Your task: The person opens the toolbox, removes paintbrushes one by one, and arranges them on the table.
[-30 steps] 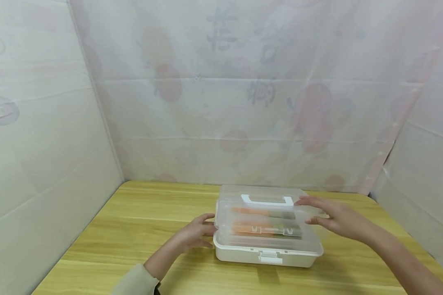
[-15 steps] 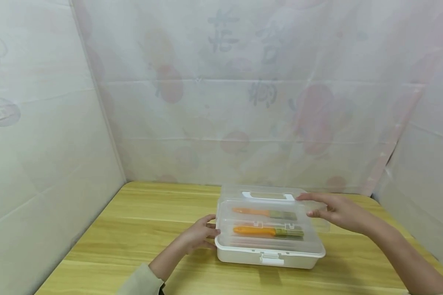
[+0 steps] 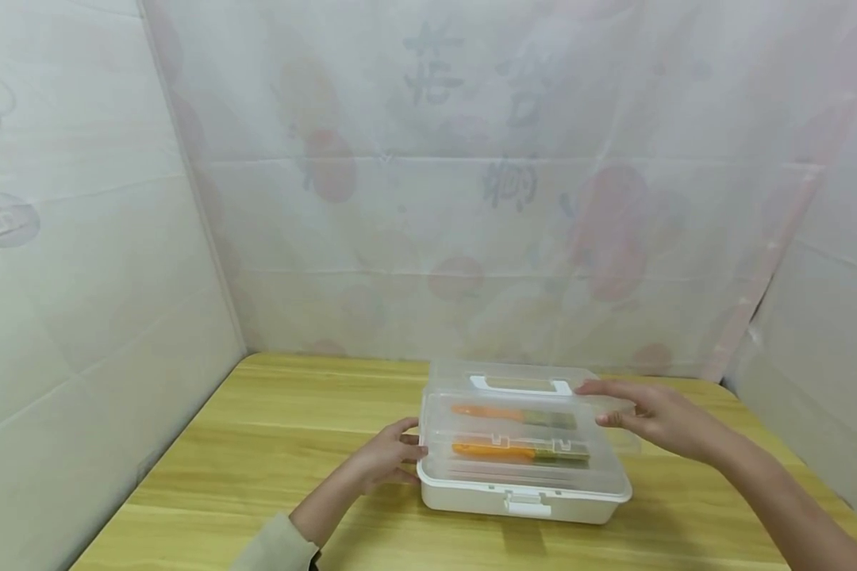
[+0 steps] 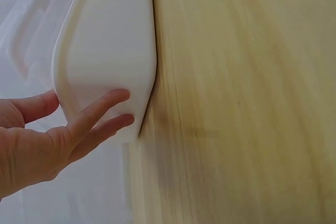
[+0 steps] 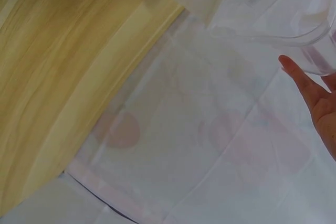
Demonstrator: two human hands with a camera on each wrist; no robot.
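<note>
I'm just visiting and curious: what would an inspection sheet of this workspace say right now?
Surface: wooden table, light grain, bare around the box.
Job's things: white storage box with a clear lid lying down over it and a white handle on top; two orange-handled brushes show through the lid.
Clutter: nothing seen.
Hands: left hand rests with straight fingers against the box's left side; right hand touches the lid's right edge, fingers extended.
Cables: nothing seen.
Surroundings: pale translucent sheeting with faint red prints encloses the table on three sides.
</note>
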